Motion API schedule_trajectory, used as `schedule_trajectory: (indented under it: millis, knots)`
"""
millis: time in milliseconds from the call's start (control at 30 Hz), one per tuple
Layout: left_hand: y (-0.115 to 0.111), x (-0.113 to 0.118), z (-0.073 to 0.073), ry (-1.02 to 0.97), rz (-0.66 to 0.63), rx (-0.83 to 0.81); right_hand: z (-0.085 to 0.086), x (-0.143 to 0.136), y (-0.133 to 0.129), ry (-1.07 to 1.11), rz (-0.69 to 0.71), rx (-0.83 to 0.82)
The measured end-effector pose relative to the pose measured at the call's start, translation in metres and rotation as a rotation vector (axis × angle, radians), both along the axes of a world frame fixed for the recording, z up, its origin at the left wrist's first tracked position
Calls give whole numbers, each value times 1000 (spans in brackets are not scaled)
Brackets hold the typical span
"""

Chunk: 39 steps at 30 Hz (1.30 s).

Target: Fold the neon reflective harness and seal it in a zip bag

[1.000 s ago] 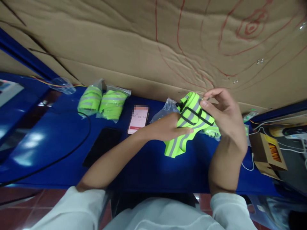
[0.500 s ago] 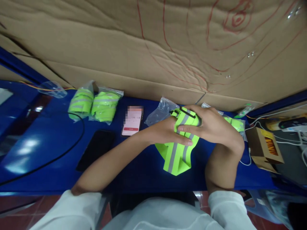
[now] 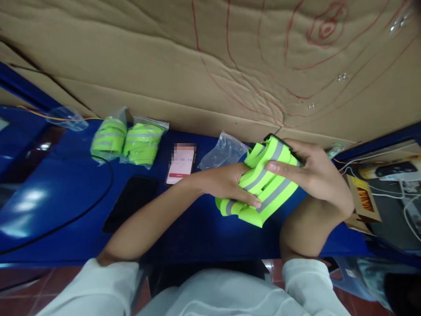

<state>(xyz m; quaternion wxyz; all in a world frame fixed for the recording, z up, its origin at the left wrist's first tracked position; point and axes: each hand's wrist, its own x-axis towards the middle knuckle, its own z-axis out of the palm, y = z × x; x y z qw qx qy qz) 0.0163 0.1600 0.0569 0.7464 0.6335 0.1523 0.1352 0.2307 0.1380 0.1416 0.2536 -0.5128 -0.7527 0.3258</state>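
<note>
A neon yellow-green vest with grey reflective stripes [image 3: 268,186] is bunched up above the blue table [image 3: 82,210]. My left hand [image 3: 226,182] grips its lower left part, thumb pressed along the bottom fold. My right hand [image 3: 312,173] wraps over its upper right side, fingers across a grey stripe and a black strap edge. An empty clear plastic bag [image 3: 222,151] lies just left of my hands.
Two bagged folded vests [image 3: 126,142] lie at the back left. A phone with a lit timer screen [image 3: 180,164] and a dark phone [image 3: 130,202] rest mid-table. A black cable [image 3: 66,221] curves on the left. A cardboard box [image 3: 365,204] and wires sit right. A cardboard wall [image 3: 210,66] stands behind.
The vest has been folded up from a hanging flap into a tighter bundle, tilted to the right. My right hand moved from on top to the right side.
</note>
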Motion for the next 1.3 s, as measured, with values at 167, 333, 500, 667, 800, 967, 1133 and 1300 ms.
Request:
schedule_trajectory:
  millis: [167, 333, 500, 667, 800, 967, 1133, 1300]
  knots:
    - [3, -6, 8, -35, 170, 4, -6, -1, 5, 77, -124, 85]
    - [1, -5, 9, -35, 285, -41, -14, -5, 10, 46, -174, 194]
    - [-3, 13, -8, -20, 287, -438, -22, -17, 13, -26, -173, 259]
    - [-10, 30, -22, -167, 394, -657, -25, -24, 13, -98, -199, 356]
    - [-3, 20, -20, -94, 338, -534, -23, -19, 14, -25, -152, 310]
    - [17, -12, -7, 166, 203, -101, -25, -9, 18, 149, -63, 194]
    - [12, -22, 9, 228, 254, 111, -40, -12, 30, 449, 50, -139]
    - [4, -24, 18, 110, 362, 287, -50, -27, 38, 461, 26, -48]
